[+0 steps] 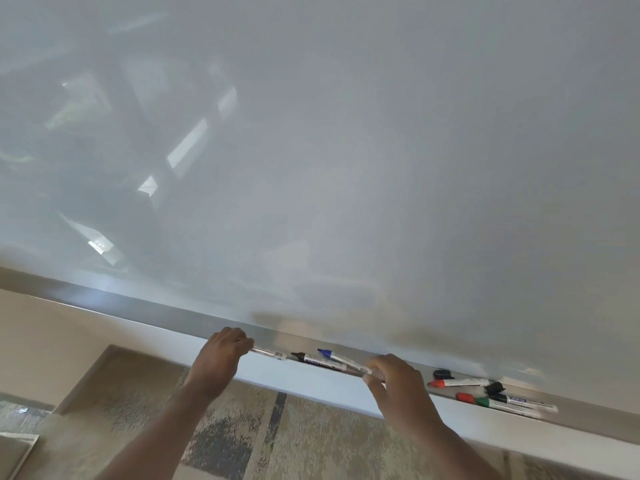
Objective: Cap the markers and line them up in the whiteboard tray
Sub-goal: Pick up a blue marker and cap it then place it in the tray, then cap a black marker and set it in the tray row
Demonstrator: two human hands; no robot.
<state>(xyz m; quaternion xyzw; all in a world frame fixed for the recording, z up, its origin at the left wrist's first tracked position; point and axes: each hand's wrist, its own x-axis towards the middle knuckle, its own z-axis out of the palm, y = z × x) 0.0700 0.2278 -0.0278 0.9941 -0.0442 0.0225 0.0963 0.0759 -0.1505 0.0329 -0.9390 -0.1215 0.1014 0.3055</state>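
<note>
We stood before the whiteboard (346, 150), and along its lower edge ran the whiteboard tray (214, 325), which we take as our landmark for everything else. Our left hand (221, 355) was closed over the end of a marker with a white barrel (268, 352) at the tray's front lip, toward the tray's left part, the fingers curled round it so that the covered end could not be seen. Just to the right of that along the tray lay a black-capped marker (317, 360), resting in the tray and touched by neither hand. Behind it, nearer the board, a blue-capped marker (341, 358) sloped along the tray, and our right hand (394, 382) pinched its far end between thumb and fingertips, the rest of the hand loosely curled. Farther right in the tray, well apart from both hands, lay a red-capped marker (457, 382), with a loose black cap (443, 373) just behind it and another black cap (495, 387) at its right end. Nearer the tray's front edge there we saw a loose red cap (464, 397), a green-capped marker (509, 407), and one more marker with a dark end (526, 400); whether that one was capped we could not tell. Below the tray lay patterned carpet (311, 438)
</note>
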